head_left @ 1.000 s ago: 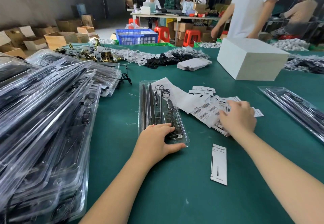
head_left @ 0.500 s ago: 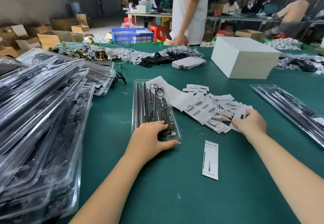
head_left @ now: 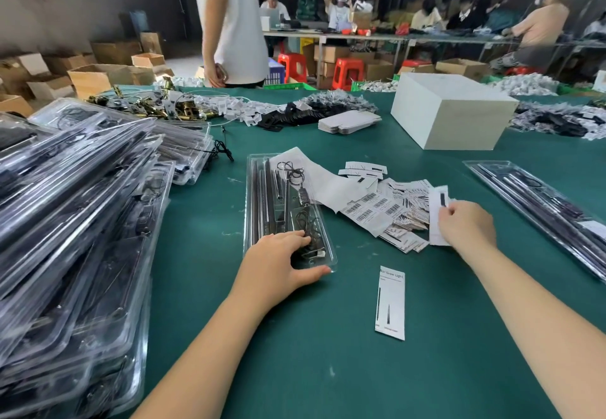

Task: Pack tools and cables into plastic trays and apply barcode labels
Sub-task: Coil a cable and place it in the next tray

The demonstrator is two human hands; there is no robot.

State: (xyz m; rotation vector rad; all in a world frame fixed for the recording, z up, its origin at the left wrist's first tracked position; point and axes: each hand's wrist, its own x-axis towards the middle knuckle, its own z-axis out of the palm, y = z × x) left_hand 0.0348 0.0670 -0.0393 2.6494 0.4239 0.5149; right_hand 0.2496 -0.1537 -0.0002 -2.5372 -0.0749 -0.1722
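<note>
Left hand (head_left: pixel 278 262) flat on tray (head_left: pixel 262 195); right hand (head_left: pixel 467 225) pinching label (head_left: pixel 437 212) beside it.

A white box (head_left: pixel 452 113) sits on the green table (head_left: pixel 295 369) at the far right, a person in a white T-shirt (head_left: pixel 234 21) stands beyond it, with red stools (head_left: pixel 347 72) and cardboard boxes (head_left: pixel 95 79) behind.

Left hand (head_left: pixel 278 262) flat, fingers spread — right hand (head_left: pixel 467 226) pinching, both arms outstretched.
</note>
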